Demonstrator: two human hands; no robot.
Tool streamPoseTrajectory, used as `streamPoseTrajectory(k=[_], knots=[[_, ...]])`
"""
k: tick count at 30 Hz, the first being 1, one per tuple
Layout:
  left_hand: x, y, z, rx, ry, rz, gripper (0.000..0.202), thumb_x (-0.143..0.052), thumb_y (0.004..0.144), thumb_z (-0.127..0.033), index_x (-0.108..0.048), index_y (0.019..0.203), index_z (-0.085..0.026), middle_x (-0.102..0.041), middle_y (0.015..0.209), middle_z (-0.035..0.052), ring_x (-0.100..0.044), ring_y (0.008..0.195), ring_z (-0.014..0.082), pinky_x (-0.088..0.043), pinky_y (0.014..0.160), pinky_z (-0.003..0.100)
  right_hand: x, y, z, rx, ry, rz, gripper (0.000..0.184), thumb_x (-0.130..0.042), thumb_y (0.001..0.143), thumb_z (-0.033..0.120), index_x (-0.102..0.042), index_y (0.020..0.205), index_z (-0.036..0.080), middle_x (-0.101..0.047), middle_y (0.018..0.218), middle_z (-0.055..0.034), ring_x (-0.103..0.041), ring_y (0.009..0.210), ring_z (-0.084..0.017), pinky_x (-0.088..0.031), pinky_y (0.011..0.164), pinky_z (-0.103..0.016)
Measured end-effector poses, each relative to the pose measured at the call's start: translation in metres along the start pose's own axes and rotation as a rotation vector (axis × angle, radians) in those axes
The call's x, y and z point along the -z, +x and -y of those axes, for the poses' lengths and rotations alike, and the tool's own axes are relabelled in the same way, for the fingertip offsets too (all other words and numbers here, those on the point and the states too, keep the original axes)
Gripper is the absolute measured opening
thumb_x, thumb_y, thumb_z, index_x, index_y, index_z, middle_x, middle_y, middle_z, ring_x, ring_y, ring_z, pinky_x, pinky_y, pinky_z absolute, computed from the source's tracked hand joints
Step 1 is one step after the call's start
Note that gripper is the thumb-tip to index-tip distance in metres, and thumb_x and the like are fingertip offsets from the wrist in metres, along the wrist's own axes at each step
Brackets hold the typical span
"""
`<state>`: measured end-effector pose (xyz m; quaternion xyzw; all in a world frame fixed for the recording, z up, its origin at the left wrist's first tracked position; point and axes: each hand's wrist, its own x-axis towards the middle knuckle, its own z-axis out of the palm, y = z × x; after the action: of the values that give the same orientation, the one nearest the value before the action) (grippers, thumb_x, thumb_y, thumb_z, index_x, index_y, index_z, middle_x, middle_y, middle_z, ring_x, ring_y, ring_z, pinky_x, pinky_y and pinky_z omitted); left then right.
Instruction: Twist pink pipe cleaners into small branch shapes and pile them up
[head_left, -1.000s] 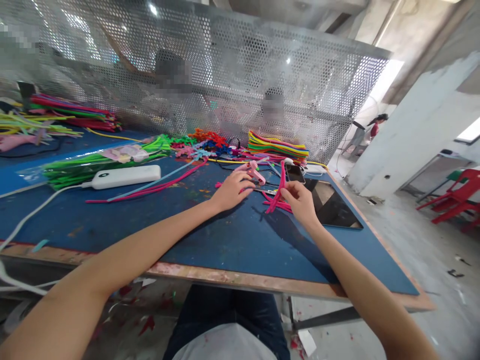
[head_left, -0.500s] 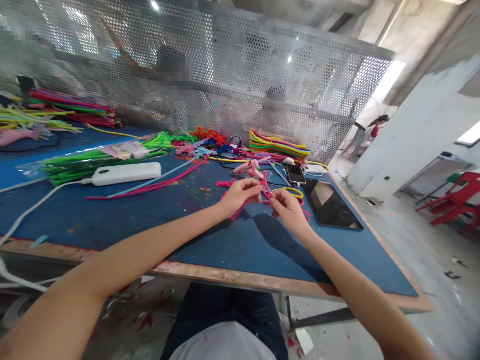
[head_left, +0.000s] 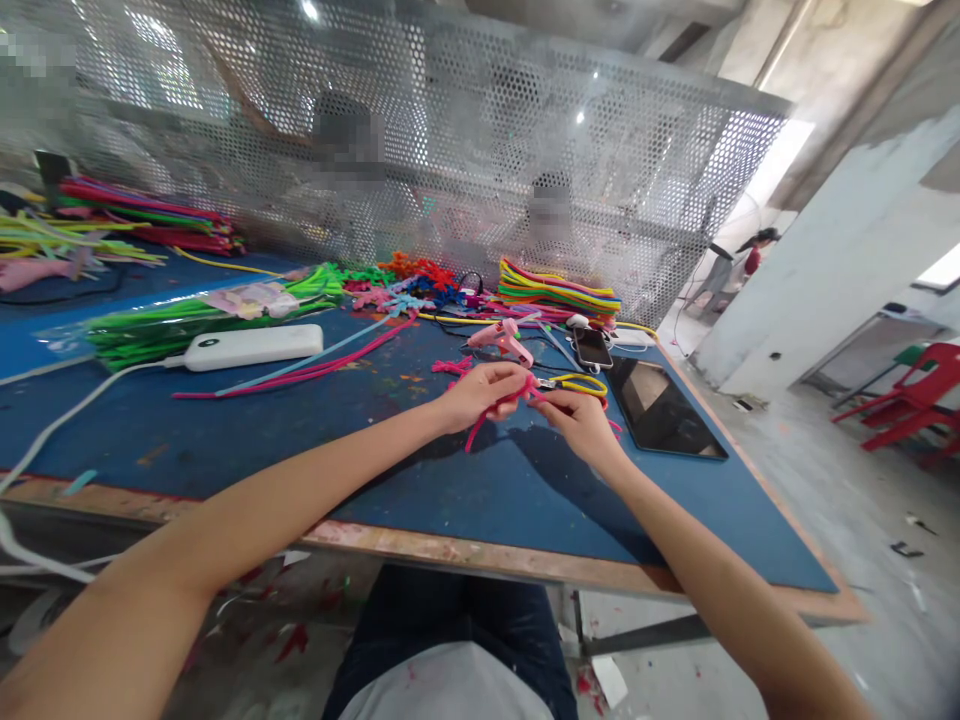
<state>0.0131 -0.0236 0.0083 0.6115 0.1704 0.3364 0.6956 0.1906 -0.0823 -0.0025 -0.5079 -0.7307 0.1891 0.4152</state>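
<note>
A bright pink pipe cleaner (head_left: 474, 432) is held between my two hands above the blue table mat. My left hand (head_left: 489, 392) pinches its bent part, and one end hangs down below the fingers. Close beside it, my right hand (head_left: 576, 417) grips another stretch of the pink stem between thumb and fingers. Just past my fingertips lie yellow-handled scissors (head_left: 583, 384), partly hidden by my right hand. Behind the hands rests a pink glue gun (head_left: 504, 341). A small twisted pink piece (head_left: 451, 367) lies to the left of it.
A tablet (head_left: 664, 408) and a phone (head_left: 592, 348) lie on the right. On the left are a white power bank (head_left: 253, 347) with a cable and a bag of green pipe cleaners (head_left: 187, 318). Multicoloured stems (head_left: 559, 292) are stacked before the perforated metal screen (head_left: 465, 130).
The pink stem's upright end has been folded down between my fingers. My right hand has shifted slightly, leaving more of the scissors and glue gun visible.
</note>
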Motion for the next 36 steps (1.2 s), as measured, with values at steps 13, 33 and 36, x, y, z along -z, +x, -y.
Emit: streamPoseTrajectory(k=[13, 33, 36], knots=[[0.017, 0.007, 0.0, 0.102, 0.319, -0.083, 0.028, -0.077, 0.056, -0.034, -0.066, 0.067, -0.011, -0.05, 0.046, -0.0028, -0.029, 0.037, 0.0017, -0.017, 0.035, 0.018, 0.021, 0.009, 0.001, -0.163, 0.181, 0.007, 0.026, -0.062, 0.071, 0.04, -0.07, 0.073, 0.015, -0.06, 0.062, -0.0016, -0.047, 0.055, -0.012, -0.034, 0.049, -0.024], [0.003, -0.001, -0.003, -0.278, 0.944, -0.049, 0.02, -0.058, 0.079, -0.032, -0.069, 0.078, -0.015, -0.062, 0.073, 0.0016, -0.056, 0.069, 0.0126, -0.039, 0.066, 0.022, 0.022, 0.005, 0.008, -0.055, 0.09, -0.059, 0.025, -0.061, 0.073, 0.038, -0.068, 0.072, 0.015, -0.063, 0.063, -0.0028, -0.051, 0.051, -0.012, -0.039, 0.048, -0.024], [0.003, -0.002, -0.001, -0.338, 1.011, -0.076, 0.02, -0.057, 0.081, -0.032, -0.07, 0.081, -0.017, -0.063, 0.076, 0.0026, -0.056, 0.072, 0.0133, -0.039, 0.066, 0.023, 0.017, 0.003, 0.007, -0.105, 0.217, 0.053, 0.026, -0.063, 0.072, 0.04, -0.068, 0.08, 0.016, -0.063, 0.061, -0.0021, -0.054, 0.046, -0.012, -0.046, 0.046, -0.025]])
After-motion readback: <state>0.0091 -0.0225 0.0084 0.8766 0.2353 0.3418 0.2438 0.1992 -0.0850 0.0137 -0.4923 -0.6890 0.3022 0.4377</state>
